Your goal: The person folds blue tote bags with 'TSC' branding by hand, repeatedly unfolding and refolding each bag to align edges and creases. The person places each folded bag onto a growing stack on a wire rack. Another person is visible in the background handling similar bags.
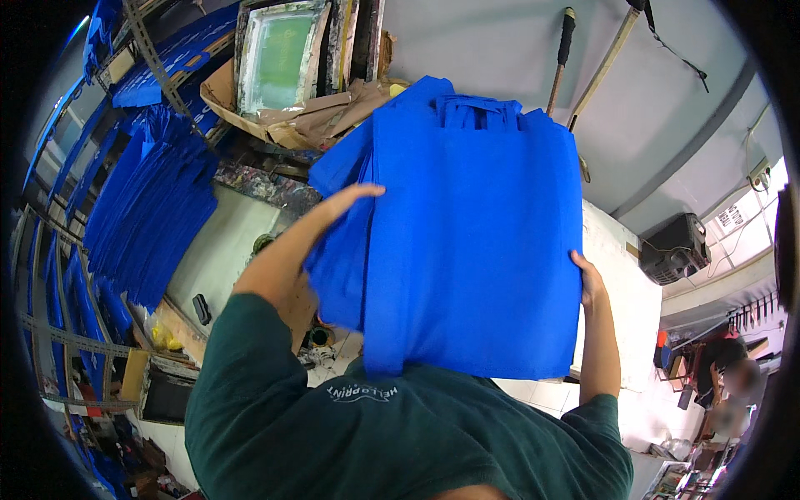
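Observation:
A thick stack of blue fabric bags (483, 233) stands upright in front of my chest, its uneven upper edge showing folded handle strips. At its left side my left hand (360, 195) lies against the layers, fingertips at a long vertical fold. My right hand (590, 282) grips the right edge, thumb on the near face and the other fingers hidden behind. More loose blue layers fan out on the left, beneath my left forearm.
A white table (617, 292) extends behind the stack. To the left, a big pile of blue bags (150, 217) stands beside metal racks. Framed printing screens (279, 58) and a cardboard box (218, 96) are at the back. A black speaker (677, 248) and another person (725, 367) are at right.

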Demonstrator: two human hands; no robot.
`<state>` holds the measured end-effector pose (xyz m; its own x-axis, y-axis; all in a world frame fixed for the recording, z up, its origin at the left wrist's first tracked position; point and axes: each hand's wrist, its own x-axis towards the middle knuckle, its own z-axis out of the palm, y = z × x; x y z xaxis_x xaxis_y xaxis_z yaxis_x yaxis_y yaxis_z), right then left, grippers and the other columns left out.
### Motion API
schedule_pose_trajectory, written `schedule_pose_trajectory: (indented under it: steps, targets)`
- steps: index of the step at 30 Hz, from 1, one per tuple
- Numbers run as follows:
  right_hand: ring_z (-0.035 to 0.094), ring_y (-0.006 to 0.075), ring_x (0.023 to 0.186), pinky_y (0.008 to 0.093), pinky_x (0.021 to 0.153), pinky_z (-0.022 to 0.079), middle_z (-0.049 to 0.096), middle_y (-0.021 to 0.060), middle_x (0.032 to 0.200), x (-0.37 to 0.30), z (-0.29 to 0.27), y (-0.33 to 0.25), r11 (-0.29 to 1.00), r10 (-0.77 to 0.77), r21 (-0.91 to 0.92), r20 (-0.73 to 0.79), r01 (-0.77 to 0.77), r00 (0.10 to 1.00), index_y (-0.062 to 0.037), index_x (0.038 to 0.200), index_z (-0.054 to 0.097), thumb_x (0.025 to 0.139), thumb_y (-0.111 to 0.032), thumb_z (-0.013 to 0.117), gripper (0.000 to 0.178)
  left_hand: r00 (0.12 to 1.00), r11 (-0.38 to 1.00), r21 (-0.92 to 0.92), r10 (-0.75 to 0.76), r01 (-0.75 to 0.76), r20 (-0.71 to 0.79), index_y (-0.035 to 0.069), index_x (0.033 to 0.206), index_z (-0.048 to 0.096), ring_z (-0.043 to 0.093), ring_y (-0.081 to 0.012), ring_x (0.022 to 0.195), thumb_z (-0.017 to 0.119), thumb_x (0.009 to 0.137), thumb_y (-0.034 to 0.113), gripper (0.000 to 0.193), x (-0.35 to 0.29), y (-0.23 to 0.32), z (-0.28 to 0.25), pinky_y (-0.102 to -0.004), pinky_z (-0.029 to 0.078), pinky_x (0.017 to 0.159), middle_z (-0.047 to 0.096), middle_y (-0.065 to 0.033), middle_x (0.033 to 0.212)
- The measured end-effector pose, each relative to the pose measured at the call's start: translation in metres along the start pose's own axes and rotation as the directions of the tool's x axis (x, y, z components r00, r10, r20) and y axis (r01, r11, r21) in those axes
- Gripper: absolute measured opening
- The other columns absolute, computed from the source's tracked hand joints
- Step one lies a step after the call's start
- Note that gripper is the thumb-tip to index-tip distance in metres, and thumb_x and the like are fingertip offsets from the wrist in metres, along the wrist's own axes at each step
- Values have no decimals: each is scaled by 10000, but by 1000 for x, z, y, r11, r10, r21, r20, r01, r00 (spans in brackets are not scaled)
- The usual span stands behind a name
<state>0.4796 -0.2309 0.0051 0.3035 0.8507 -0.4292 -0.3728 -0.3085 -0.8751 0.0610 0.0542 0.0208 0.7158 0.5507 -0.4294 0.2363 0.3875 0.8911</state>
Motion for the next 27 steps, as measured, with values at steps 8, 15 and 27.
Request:
schedule_pose_trajectory:
  steps: [8,15,27]
  targets:
    - [425,345,1187,454,975,387,385,245,1306,3,1,-12,994,71,-84,70,-65,995,-28,1399,176,692,-317,733,945,993,911,-400,-67,100,96,24,1394,232,385,-310,1239,638,729,563,948,-21,-30,-10,-444,344,1016,331,-204,1374]
    - [508,340,1094,451,921,437,473,247,1215,30,2,-20,994,97,-68,96,-90,991,34,1334,275,679,-306,734,869,996,985,-151,-79,84,38,-64,1249,420,557,-291,1056,699,715,321,715,-7,-31,16,-403,426,946,543,-204,1163]
    - [550,305,966,400,849,474,534,184,1106,-9,84,-48,969,-234,89,48,229,971,18,1276,372,624,-194,697,760,977,956,-221,168,-194,-131,-49,1195,477,597,-259,966,713,645,106,619,-38,-8,85,-372,476,874,592,-163,1088]
